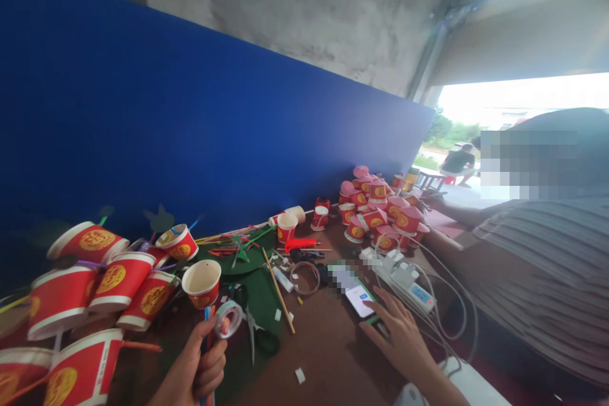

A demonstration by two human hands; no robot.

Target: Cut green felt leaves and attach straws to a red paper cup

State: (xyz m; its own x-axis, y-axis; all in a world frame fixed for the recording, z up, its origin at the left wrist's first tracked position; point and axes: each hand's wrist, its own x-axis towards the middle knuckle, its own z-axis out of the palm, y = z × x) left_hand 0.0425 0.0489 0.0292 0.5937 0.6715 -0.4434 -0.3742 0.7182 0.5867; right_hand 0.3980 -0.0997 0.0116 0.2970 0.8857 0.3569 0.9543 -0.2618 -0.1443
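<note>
In the lower middle, my left hand [203, 358] is closed around a bundle of blue and orange straws [208, 317]. A red and white paper cup [202, 285] sits upright at the top of these straws. A roll of clear tape [229, 320] is at the fingers of the same hand, one fingertip showing through its ring. To the right, my right hand [397, 333] has its fingers spread over a phone [358, 300] lying on the table, the fingertips at its lit screen. Black-handled scissors [257, 333] lie between my hands.
Red paper cups [118, 282] with straws crowd the left; more cups with pink tops [380, 206] are piled at the back right. A wooden stick [279, 292], a red tool [302, 243] and a cabled power strip [404, 279] lie on the table. A co-worker [537, 254] is at the right.
</note>
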